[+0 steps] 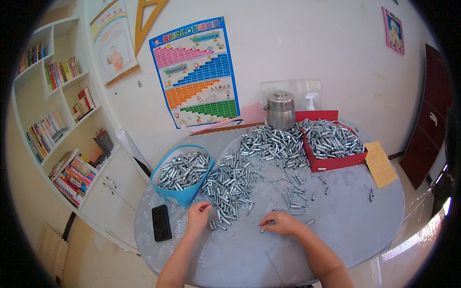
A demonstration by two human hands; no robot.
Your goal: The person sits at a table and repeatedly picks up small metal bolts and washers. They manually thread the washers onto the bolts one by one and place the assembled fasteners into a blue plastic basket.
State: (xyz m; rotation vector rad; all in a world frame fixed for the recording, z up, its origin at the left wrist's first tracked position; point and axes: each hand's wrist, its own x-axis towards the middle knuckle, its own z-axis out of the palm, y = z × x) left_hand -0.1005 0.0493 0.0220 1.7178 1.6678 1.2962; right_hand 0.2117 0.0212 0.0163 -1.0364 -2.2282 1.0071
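A wide pile of small silver metal sleeves and bolts (pixel 249 163) spreads over the round grey table (pixel 336 225). My left hand (pixel 198 214) rests near the pile's front edge, its thumb and forefinger pinched on a small silver part. A few loose parts (pixel 213 224) lie just right of it. Further right, my right hand (pixel 280 222) lies low on the table, fingers closed on a small silver part at its left tip. Both forearms enter from the lower edge.
A blue box (pixel 182 173) full of silver parts stands at the left, a red box (pixel 331 144) full of them at the back right. A black phone (pixel 161 222) lies near the left edge. A steel pot (pixel 281 109), a spray bottle (pixel 312 101) and a yellow paper (pixel 382 163) stand around.
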